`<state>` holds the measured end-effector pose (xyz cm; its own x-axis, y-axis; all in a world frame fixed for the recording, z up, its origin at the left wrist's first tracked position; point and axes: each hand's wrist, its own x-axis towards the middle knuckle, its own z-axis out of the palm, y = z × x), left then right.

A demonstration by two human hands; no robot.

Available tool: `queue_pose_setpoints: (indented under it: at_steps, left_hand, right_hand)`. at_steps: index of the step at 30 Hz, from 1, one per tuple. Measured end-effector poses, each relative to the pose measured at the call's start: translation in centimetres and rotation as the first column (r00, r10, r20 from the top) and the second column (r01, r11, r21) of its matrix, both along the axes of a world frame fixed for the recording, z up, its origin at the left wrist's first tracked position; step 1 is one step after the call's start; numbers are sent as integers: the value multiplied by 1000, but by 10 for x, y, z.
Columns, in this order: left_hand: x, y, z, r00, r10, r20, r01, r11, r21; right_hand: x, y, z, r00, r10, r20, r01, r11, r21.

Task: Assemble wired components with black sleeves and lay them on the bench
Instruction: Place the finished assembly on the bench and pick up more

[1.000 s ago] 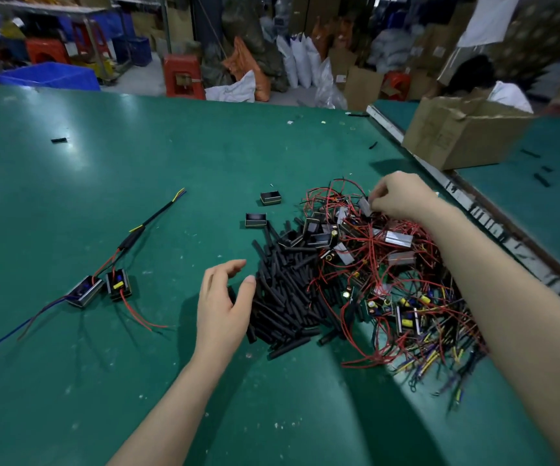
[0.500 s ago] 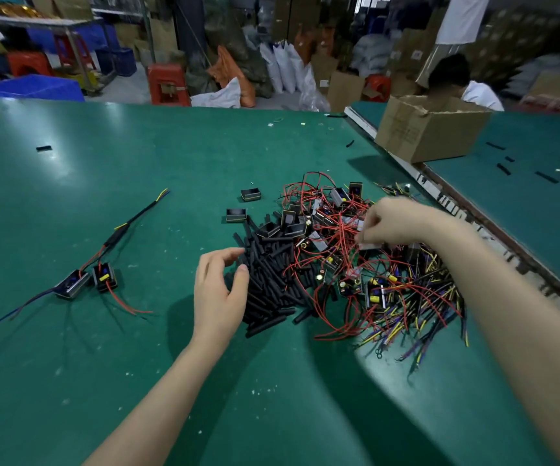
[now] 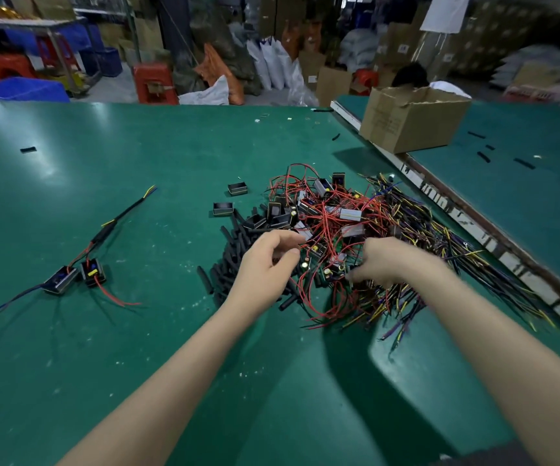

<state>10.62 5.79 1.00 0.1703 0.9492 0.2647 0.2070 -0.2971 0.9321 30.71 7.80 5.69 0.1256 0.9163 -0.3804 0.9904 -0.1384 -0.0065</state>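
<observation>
Clearly the snag risk is high: both hands dig into one tangled heap of red-wired components on the green desk. The left hand hovers with fingers curled over the loose black sleeves, seemingly holding nothing; the right hand is blurred, so I cannot tell its grip. Pulling one lead could drag neighbours along. One finished sleeved assembly lies well apart, to the left.

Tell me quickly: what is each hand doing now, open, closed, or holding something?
Left hand: fingers curled above the black tube sleeves; a hold cannot be told.
Right hand: blurred, in the red-wired components; cannot be told.
</observation>
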Motion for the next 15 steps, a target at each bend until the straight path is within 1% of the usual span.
queue_pose_setpoints:
  at_steps: [2,5,6,8,10,12,14,15]
  left_hand:
    - [7,-1,0,999,-22,32,25,998,-66]
    - [11,-2,-3,997,-28,75,38,991,-128]
    - [12,-3,-4,996,-32,84,44,988,-146]
    - [15,-3,-5,996,-48,74,60,983,-175]
    - [21,-2,-6,997,-80,24,83,979,-187]
    - [30,-2,-5,993,-118,-10,113,973,-200]
    - [38,-5,-4,991,-132,-7,127,966,-224]
    - [41,-6,-3,991,-132,-3,128,964,-232]
  right_hand:
    - [-4,-6,-15,997,-45,-57,46,999,26]
    - [5,-4,-18,973,-109,-201,140,979,147]
    - [11,-4,-16,967,-127,-222,165,973,163]
    - [16,-6,-16,974,-132,-182,158,978,138]
    - [10,-10,-26,985,-133,-114,143,986,90]
    - [1,-11,-41,981,-161,-110,170,982,82]
    - [-3,-13,-48,962,-230,-147,249,960,129]
    - [-3,-15,-48,945,-277,-175,309,931,194]
